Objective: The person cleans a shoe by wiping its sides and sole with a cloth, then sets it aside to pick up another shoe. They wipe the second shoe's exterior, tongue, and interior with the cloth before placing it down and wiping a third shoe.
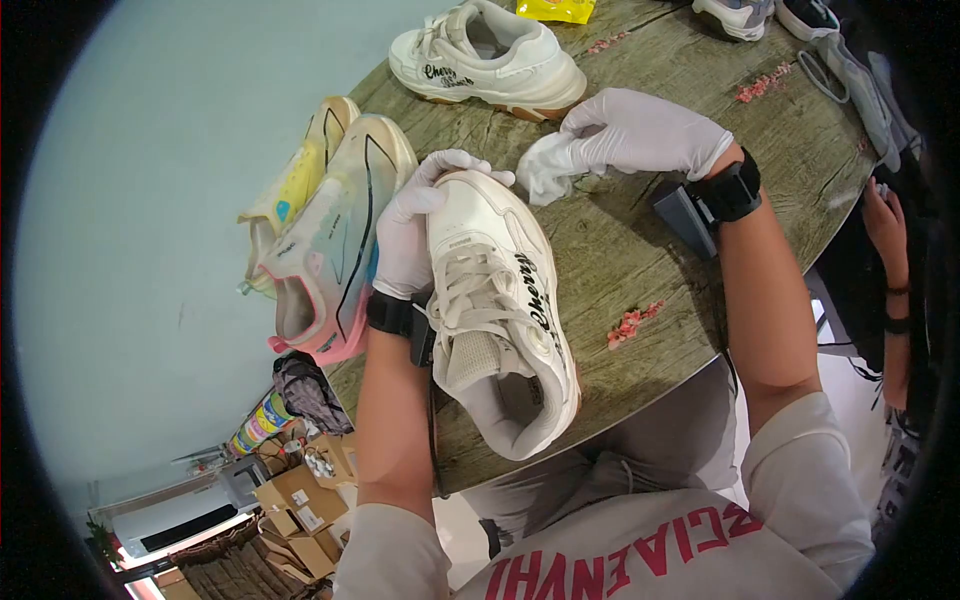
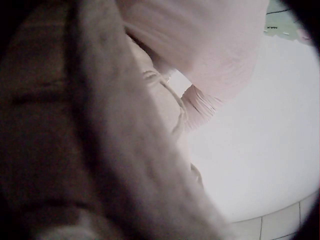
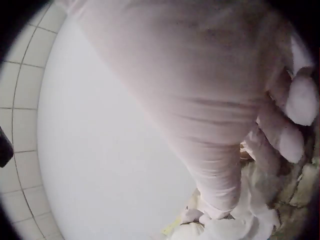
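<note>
In the head view a white lace-up shoe (image 1: 500, 225) with black lettering is held toe-up by the gloved left hand (image 1: 408, 235), whose fingers curl round its toe end. The gloved right hand (image 1: 650, 135) pinches a crumpled white cloth (image 1: 548, 170) just above the table, to the right of that toe. The right wrist view shows the gloved right hand (image 3: 200, 85) with thumb on the white cloth (image 3: 245, 220). Close up in the left wrist view are part of the shoe (image 2: 165, 102) and the gloved left hand (image 2: 210, 45).
A matching white shoe (image 1: 490, 60) lies on its side at the back of the wooden table (image 1: 640, 250). Pastel shoes (image 1: 345, 225) stand at the left edge, beside the wall. More shoes (image 1: 740, 15), a yellow packet (image 1: 556, 10) and a grey strap (image 1: 858, 100) are farther back.
</note>
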`<action>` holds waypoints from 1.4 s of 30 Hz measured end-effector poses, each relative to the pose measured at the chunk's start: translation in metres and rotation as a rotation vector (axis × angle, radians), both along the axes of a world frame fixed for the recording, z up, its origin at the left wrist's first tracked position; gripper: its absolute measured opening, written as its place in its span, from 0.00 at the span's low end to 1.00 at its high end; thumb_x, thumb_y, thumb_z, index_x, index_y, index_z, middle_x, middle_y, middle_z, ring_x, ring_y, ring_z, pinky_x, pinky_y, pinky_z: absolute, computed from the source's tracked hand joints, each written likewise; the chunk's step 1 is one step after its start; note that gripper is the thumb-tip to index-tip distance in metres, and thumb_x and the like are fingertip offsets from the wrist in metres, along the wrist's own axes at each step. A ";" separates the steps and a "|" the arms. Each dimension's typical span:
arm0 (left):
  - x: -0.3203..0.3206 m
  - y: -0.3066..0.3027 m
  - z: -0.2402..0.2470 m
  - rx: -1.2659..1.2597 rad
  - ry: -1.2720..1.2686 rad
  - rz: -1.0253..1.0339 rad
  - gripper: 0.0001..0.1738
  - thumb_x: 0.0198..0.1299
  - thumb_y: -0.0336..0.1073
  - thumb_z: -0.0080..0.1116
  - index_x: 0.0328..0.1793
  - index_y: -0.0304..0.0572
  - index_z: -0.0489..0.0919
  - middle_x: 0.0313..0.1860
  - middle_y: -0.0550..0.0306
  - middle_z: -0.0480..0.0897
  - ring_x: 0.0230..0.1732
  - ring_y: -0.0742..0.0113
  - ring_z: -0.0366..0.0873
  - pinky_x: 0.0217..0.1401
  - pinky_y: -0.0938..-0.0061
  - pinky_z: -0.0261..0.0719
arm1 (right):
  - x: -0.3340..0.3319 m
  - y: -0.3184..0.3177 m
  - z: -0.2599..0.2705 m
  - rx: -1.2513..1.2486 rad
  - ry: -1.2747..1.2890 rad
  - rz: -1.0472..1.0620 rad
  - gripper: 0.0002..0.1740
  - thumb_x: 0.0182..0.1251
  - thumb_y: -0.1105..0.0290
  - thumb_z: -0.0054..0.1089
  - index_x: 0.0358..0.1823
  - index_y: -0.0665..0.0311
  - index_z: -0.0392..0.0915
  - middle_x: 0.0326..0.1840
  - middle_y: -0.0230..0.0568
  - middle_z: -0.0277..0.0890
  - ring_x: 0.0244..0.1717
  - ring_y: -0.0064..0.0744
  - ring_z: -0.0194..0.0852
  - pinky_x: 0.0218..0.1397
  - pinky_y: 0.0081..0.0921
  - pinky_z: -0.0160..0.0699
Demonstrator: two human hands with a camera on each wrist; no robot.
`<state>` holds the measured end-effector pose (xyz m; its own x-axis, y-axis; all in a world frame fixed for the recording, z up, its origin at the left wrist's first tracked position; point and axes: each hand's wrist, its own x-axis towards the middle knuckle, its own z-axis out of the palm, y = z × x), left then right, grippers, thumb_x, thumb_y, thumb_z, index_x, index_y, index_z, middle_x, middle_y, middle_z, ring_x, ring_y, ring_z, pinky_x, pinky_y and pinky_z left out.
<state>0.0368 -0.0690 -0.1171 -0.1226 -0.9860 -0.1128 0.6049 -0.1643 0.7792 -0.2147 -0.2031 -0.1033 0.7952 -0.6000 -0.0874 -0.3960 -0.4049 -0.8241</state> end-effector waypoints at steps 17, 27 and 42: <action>-0.001 0.000 0.002 0.013 -0.075 -0.054 0.35 0.48 0.40 0.59 0.64 0.30 0.75 0.59 0.29 0.80 0.56 0.42 0.84 0.62 0.52 0.85 | 0.015 0.011 0.000 -0.324 -0.188 -0.147 0.14 0.64 0.60 0.64 0.35 0.65 0.83 0.30 0.49 0.82 0.29 0.43 0.78 0.39 0.34 0.77; -0.002 -0.002 0.011 -0.459 -0.770 0.139 0.26 0.58 0.29 0.55 0.64 0.29 0.78 0.64 0.45 0.81 0.64 0.58 0.79 0.72 0.65 0.73 | 0.029 0.014 -0.008 -0.050 -0.525 -0.250 0.13 0.71 0.66 0.63 0.32 0.69 0.82 0.26 0.26 0.76 0.31 0.14 0.69 0.36 0.21 0.72; -0.012 0.016 0.060 -0.066 -0.769 0.008 0.21 0.67 0.27 0.59 0.65 0.28 0.79 0.51 0.57 0.87 0.48 0.74 0.84 0.53 0.77 0.81 | 0.028 0.034 0.017 0.346 -0.697 -0.111 0.13 0.78 0.60 0.59 0.44 0.62 0.86 0.27 0.20 0.73 0.23 0.09 0.60 0.26 0.14 0.58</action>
